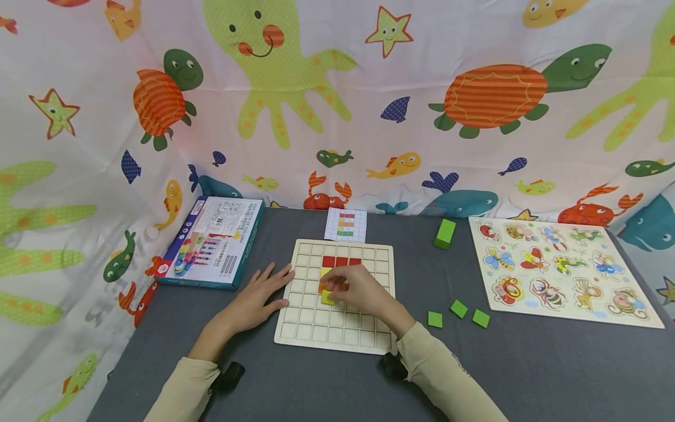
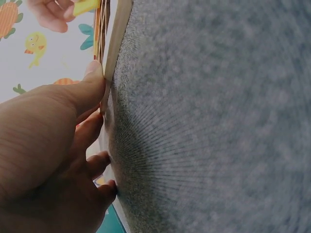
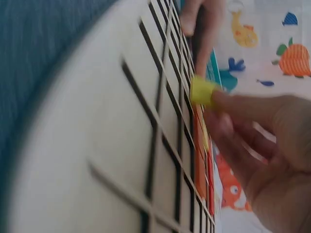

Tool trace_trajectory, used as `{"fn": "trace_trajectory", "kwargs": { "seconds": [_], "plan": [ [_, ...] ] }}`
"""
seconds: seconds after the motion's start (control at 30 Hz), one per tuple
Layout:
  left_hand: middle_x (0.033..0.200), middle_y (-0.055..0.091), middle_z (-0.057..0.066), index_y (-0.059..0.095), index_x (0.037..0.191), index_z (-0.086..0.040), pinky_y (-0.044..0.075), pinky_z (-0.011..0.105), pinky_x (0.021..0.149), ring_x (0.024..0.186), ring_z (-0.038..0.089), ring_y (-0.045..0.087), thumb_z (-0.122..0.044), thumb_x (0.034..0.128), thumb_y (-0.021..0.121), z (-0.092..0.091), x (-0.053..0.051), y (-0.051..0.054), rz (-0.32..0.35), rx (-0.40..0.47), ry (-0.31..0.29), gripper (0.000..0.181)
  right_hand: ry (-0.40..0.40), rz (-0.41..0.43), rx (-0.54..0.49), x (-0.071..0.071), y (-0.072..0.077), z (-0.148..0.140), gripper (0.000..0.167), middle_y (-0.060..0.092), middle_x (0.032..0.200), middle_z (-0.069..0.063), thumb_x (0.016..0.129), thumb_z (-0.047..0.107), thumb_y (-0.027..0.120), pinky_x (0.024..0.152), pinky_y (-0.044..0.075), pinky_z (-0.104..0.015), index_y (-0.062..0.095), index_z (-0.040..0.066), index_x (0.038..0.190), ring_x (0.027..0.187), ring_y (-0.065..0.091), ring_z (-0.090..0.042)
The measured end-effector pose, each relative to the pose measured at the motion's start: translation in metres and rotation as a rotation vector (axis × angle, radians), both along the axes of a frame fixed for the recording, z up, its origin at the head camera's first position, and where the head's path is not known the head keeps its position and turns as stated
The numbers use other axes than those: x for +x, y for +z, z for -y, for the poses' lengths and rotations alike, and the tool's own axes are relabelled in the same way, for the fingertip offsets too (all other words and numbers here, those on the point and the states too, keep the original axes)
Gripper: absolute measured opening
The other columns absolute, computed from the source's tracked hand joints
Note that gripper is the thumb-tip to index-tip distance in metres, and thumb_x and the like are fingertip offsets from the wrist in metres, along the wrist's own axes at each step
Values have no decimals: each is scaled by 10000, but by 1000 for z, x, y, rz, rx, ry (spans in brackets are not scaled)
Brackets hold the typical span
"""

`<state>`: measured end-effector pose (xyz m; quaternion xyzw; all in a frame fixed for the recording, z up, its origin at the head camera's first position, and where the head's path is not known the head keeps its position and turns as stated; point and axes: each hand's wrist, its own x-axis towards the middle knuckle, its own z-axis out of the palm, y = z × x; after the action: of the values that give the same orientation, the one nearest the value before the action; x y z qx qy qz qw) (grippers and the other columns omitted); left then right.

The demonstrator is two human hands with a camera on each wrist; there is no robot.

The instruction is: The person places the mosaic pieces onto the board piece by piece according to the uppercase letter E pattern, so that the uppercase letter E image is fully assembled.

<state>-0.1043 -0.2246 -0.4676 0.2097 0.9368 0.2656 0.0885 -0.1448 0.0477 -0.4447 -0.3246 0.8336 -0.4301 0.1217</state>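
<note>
Between thumb and fingertips, my right hand [image 1: 361, 290] pinches a small yellow square block [image 1: 327, 297], held low over the wooden grid board [image 1: 300, 334]. In the right wrist view the yellow block [image 3: 201, 91] is at the grid's thin dividers. A row of red blocks [image 1: 341, 261] fills cells near the board's upper middle, with yellow and orange blocks below, partly hidden by the hand. My left hand [image 1: 258, 299] lies with fingers spread at the board's left edge; in the left wrist view its thumb [image 2: 92, 87] touches that edge.
A pattern card [image 1: 345, 225] with coloured squares lies behind the board. Three loose green blocks [image 1: 459, 309] are to the right, and a longer green piece [image 1: 445, 233] farther back. A boxed set [image 1: 211, 243] sits left; a picture board [image 1: 564, 269] lies far right.
</note>
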Motion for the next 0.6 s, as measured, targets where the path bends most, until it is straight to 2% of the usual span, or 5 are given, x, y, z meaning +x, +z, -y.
{"fn": "trace_trajectory", "kwargs": {
  "seconds": [0.13,0.23,0.4,0.6],
  "plan": [
    [1594,277,81,382,1517,-121,68,641,1148,1472,425,126,-260,945,657,0,0,0,4,-3,1,650,-45,21,0,4,-2,8,251,683,837,8,810,3,781,734,530,-245,730,31,1054,769,606,-96],
    [1597,272,69,379,1519,-128,62,633,1153,1476,414,119,-263,946,656,0,0,0,13,-4,4,650,-50,38,14,6,-2,11,246,685,845,6,815,4,776,720,526,-243,727,37,1054,768,604,-97],
    [1600,266,64,376,1521,-132,57,628,1155,1478,410,114,-264,945,657,-1,-1,0,14,-6,2,654,-59,32,68,9,-1,15,219,676,840,15,823,11,771,699,511,-224,728,49,1034,754,590,-85],
    [1601,266,65,378,1519,-125,58,627,1156,1479,408,114,-256,945,656,0,0,1,18,2,4,652,-108,35,89,12,0,20,200,667,817,12,812,7,779,688,505,-224,731,45,1002,734,584,-88]
  ]
}}
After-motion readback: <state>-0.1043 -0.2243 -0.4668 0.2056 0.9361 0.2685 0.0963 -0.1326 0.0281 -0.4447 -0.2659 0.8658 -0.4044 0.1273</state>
